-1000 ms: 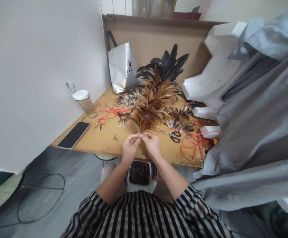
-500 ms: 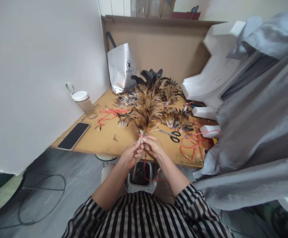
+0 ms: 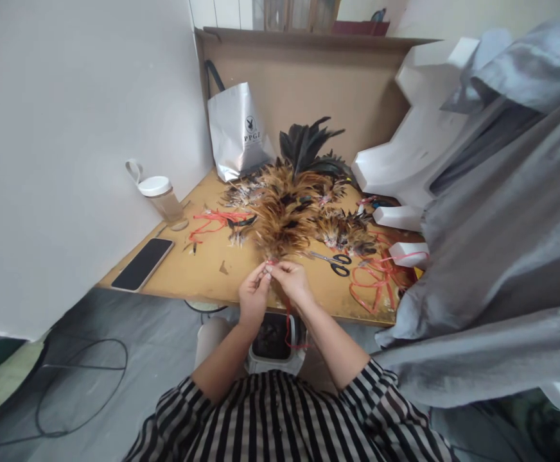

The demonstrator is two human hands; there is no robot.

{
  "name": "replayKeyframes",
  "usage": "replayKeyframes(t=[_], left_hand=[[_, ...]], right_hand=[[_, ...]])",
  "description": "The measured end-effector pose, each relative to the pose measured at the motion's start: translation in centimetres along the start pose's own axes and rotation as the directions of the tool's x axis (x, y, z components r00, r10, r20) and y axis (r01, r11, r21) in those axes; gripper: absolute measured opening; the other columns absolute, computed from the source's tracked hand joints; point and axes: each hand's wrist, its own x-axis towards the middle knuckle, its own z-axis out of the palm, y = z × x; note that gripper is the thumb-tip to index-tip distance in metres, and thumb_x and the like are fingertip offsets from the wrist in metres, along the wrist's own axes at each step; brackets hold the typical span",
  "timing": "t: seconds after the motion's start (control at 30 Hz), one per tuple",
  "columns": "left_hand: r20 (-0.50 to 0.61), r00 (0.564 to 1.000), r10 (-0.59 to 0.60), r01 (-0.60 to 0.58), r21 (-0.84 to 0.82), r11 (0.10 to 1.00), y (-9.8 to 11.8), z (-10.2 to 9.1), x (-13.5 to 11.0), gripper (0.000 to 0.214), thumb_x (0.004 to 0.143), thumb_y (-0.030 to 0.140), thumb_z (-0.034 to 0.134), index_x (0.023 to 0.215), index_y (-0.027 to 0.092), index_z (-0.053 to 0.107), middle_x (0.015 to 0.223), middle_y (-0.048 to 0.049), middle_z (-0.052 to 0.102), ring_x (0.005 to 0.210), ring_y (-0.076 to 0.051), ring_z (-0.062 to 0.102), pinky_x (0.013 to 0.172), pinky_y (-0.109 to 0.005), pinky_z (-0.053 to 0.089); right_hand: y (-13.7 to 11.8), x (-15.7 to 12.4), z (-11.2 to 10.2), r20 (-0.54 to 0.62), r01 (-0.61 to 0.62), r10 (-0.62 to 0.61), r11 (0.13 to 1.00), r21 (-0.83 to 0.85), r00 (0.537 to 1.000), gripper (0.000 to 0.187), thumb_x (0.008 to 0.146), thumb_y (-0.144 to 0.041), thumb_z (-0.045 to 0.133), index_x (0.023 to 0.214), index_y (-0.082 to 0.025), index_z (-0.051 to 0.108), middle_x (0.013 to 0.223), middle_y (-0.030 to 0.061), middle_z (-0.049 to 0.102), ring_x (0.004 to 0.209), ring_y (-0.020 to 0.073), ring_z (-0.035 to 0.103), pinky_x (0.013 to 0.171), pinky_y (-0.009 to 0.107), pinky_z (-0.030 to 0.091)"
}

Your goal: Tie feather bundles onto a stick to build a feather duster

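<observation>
A feather duster [image 3: 284, 215], thick with brown and black feathers, points away from me over the table. My left hand [image 3: 255, 292] is closed around its bound lower end; the stick there is hidden by my fingers. Thumb and finger of my right hand [image 3: 292, 282] pinch the red plastic string [image 3: 288, 321] at the binding, and its loose end hangs below the table edge. Black-handled scissors [image 3: 335, 262] lie just right of the duster. Beyond them are small feather bundles [image 3: 345, 231].
On the left of the table [image 3: 203, 273] are a phone [image 3: 142, 264] and a lidded cup [image 3: 162, 196]. A silver bag [image 3: 236, 131] stands at the back. Red strings [image 3: 374, 285] lie at right, beside grey cloth [image 3: 492, 224] and white foam pieces [image 3: 395, 160]. Below is a bin [image 3: 273, 337].
The duster has turned, its long black feathers now rising further up and right. Both hands have shifted slightly left and up, still at the bound end.
</observation>
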Motion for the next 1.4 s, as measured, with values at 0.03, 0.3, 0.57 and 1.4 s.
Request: replayKeyframes(t=[0.03, 0.3, 0.57, 1.4], left_hand=[[0.004, 1.000, -0.011, 0.011, -0.014, 1.000, -0.1, 0.0, 0.0, 0.043, 0.068, 0.032, 0.068, 0.108, 0.015, 0.063, 0.069, -0.0007, 0.061, 0.051, -0.005, 0.044, 0.048, -0.019, 0.034], [0.059, 0.985, -0.161, 0.169, -0.190, 0.967, 0.6, 0.2, 0.5, 0.039, 0.069, 0.033, 0.068, 0.104, 0.016, 0.064, 0.063, 0.0006, 0.055, 0.051, -0.005, 0.042, 0.042, -0.016, 0.026], [0.008, 0.974, -0.228, 0.225, -0.197, 0.954, 0.7, -0.1, 2.4, 0.029, 0.061, 0.031, 0.074, 0.080, 0.010, 0.066, 0.058, 0.0012, 0.053, 0.044, -0.002, 0.038, 0.037, -0.015, 0.022], [0.021, 0.918, -0.395, 0.367, -0.419, 0.831, 0.6, -0.8, 3.6, 0.024, 0.057, 0.016, 0.076, 0.076, 0.009, 0.063, 0.060, 0.0004, 0.052, 0.046, -0.002, 0.040, 0.035, -0.012, 0.023]], right_hand=[[-0.1, -0.1, 0.0, 0.009, 0.005, -0.005, 1.000, 0.021, 1.000, 0.027, 0.055, -0.040, 0.073, 0.053, -0.015, 0.061, 0.049, -0.0021, 0.058, 0.046, 0.0094, 0.047, 0.049, 0.022, 0.036], [-0.5, 0.1, -1.0, 0.187, 0.063, -0.053, 0.997, -0.049, 0.981, 0.026, 0.067, -0.040, 0.064, 0.057, -0.016, 0.063, 0.051, 0.0003, 0.061, 0.048, 0.0129, 0.054, 0.055, 0.026, 0.042], [-0.4, 1.1, -1.8, 0.150, 0.199, -0.157, 0.922, -0.332, 0.976, 0.023, 0.070, -0.033, 0.058, 0.070, -0.013, 0.070, 0.067, 0.0036, 0.067, 0.057, 0.0128, 0.054, 0.060, 0.025, 0.040], [-1.6, 10.0, -12.9, -0.294, -0.301, -0.244, 0.007, -0.953, 0.924, 0.033, 0.083, -0.030, 0.043, 0.097, -0.013, 0.067, 0.094, 0.0170, 0.066, 0.088, 0.0238, 0.063, 0.073, 0.030, 0.045]])
